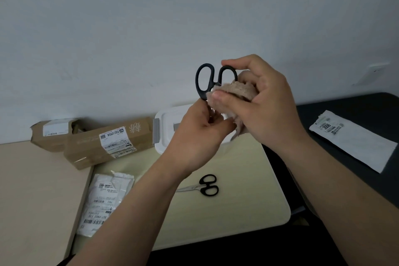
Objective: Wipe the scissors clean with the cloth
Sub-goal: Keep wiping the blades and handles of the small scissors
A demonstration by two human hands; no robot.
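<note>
The left hand (pixel 194 134) curls round the lower part of the matt black, oval-looped scissors (pixel 205 81) and holds them raised, loops upward; the blades are hidden in its palm. The right hand (pixel 263 101) pinches a fuzzy beige woven cloth (pixel 235 90) against the neck of the handles, between the two hands. To wipe well, I judge the soft pile should fold round the metal and draw away from the edges, with the left grip firm. Below the left wrist lies a second pair of scissors (pixel 203 185), steel-bladed and black-handled
</note>
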